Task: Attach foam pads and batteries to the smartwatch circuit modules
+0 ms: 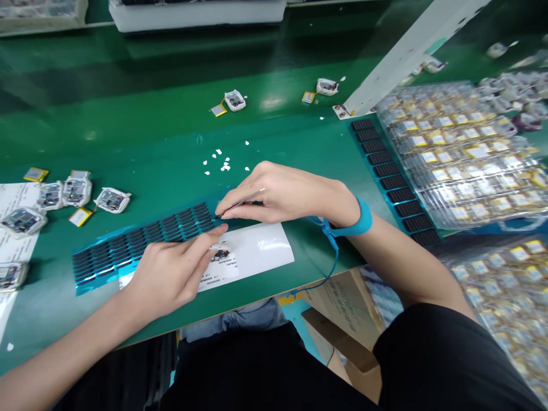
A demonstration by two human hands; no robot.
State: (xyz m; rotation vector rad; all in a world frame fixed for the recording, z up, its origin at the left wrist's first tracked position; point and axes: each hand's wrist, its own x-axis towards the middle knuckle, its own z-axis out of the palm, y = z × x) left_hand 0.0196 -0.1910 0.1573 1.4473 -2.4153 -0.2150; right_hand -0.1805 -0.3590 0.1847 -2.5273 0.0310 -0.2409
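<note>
Dozens of black strips (141, 242) remain on a blue backing sheet (81, 285) — tweezers (244, 200) are pinched narrowly by the right hand (282, 197), the sheet's edge touched by the loosely curled left hand (166, 277).

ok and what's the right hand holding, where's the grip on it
Slim metal tweezers, held in the right hand around the middle of their length, with the tips pointing down toward the sheet of black pads.

Matt black pads (145, 237) sit on glossy blue film (92, 279) across a shiny green desk (128, 142), beside smooth white paper (261, 251) and slim metal tweezers (246, 199) (bright, polished-looking); clear plastic trays (458, 154) glint nearby, above dull brown cardboard (342, 308).
</note>
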